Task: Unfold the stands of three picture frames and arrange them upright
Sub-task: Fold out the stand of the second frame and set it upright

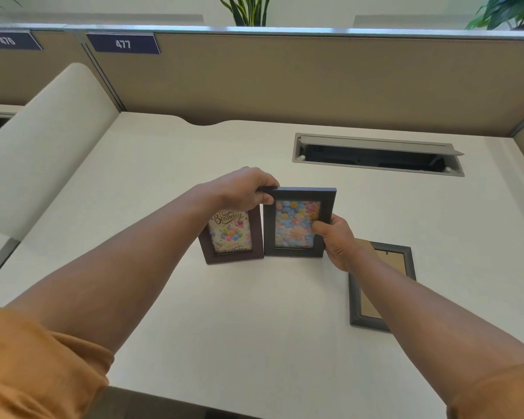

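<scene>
- The wide off-white counter (254, 313) is carrying all three frames, with a tan partition wall (315, 83) standing behind it and a grey cable hatch (375, 154) lying open in its far right part.
- The grey rectangular picture frame (401, 258) is lying flat on the counter, back side up, to the right of the others and partly hidden under the right forearm.
- The dark grey picture frame with a flower picture (297, 222) is standing upright near the middle of the counter, facing the person.
- The dark brown picture frame with a birthday picture (230, 237) is standing upright just beside it on the left, their edges nearly touching.
- The left hand (242, 186) is gripping the top left corner of the flower frame with closed fingers.
- The right hand (336, 237) is pinching the right edge of the same frame, thumb on the front.
</scene>
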Demonstrator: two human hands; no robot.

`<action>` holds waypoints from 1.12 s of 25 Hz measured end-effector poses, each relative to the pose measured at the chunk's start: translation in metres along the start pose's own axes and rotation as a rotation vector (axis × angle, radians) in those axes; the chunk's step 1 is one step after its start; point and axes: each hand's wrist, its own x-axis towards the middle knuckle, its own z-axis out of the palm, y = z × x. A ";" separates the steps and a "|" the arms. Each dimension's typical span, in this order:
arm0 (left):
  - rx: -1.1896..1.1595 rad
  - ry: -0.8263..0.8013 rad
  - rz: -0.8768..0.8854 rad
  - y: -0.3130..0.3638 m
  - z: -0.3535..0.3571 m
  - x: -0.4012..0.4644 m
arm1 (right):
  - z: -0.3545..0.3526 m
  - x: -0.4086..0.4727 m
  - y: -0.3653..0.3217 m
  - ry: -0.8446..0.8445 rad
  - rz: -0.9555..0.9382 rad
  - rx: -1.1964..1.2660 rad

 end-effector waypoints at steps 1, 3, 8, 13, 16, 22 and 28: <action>0.002 -0.001 0.000 -0.001 0.000 0.000 | 0.001 0.000 0.000 -0.002 -0.002 0.002; 0.001 -0.002 -0.002 -0.002 0.000 0.000 | 0.001 0.000 -0.002 -0.007 -0.005 0.002; -0.006 0.007 0.005 -0.003 0.001 0.000 | 0.001 -0.001 -0.003 0.004 -0.004 -0.007; -0.019 0.002 0.001 -0.001 0.002 -0.001 | 0.001 -0.002 -0.001 0.006 -0.007 -0.013; -0.029 0.001 -0.002 -0.001 0.002 -0.001 | 0.000 -0.003 -0.002 0.005 -0.015 -0.024; -0.027 0.009 -0.015 0.000 0.004 -0.001 | -0.002 -0.004 -0.002 0.015 -0.013 -0.057; 0.017 0.006 -0.032 0.015 0.011 0.003 | -0.015 -0.011 -0.003 0.034 -0.018 -0.053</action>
